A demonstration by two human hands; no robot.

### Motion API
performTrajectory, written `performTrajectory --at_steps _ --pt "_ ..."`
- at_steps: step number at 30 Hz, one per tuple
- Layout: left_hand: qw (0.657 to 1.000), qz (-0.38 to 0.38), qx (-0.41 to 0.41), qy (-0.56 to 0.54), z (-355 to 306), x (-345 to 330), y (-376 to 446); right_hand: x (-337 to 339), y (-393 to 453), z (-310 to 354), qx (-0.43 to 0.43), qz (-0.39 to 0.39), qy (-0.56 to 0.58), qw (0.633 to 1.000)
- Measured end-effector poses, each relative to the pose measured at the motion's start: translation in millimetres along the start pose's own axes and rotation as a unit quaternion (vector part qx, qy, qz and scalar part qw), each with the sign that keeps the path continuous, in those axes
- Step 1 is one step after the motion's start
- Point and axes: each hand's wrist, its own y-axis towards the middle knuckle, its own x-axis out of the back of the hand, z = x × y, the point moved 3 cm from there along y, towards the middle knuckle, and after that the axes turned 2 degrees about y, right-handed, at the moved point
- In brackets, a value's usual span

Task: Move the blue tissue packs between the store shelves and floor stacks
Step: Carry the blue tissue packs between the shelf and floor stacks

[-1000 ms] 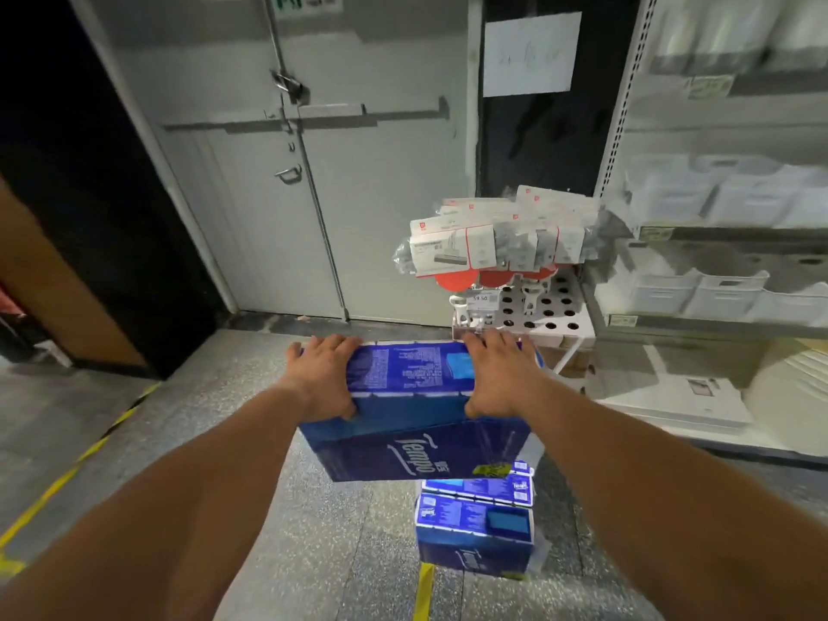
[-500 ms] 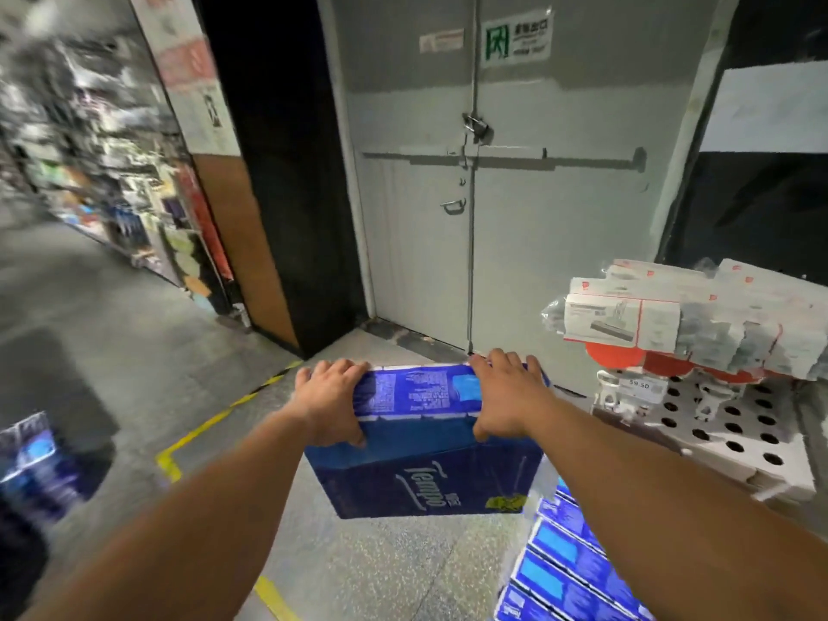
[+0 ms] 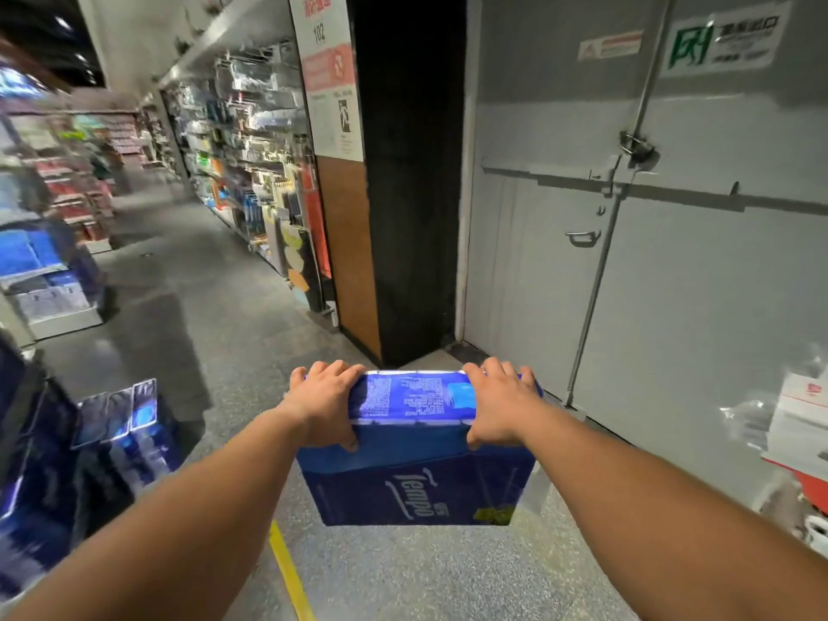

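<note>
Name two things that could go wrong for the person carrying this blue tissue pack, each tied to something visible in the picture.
1. The blue tissue pack hangs in the air, held only by the left hand and right hand pressing its ends; if either grip slackens, it could drop.
2. The pack hides the floor just ahead, and blurred blue packs stand low on the left, so a stumble or knock seems possible.

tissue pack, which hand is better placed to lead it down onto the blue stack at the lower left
Left, probably. The left hand grips the tissue pack on the side nearer the blue stack; the right hand holds the far end.
</note>
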Motion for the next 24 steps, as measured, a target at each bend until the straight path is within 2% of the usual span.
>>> performTrajectory --at_steps 12,18,24 --pt "0.992 0.019 0.122 -0.001 180 -4 125 -21 274 88 0.125 0.02 0.003 0.992" --pt "0.976 0.01 0.216 -0.004 276 -1 187 -5 430 151 0.221 0.026 -0.022 0.975" --pt "0.959 0.01 0.283 -0.025 365 9 232 -2 548 221 0.283 0.036 -0.028 0.958"
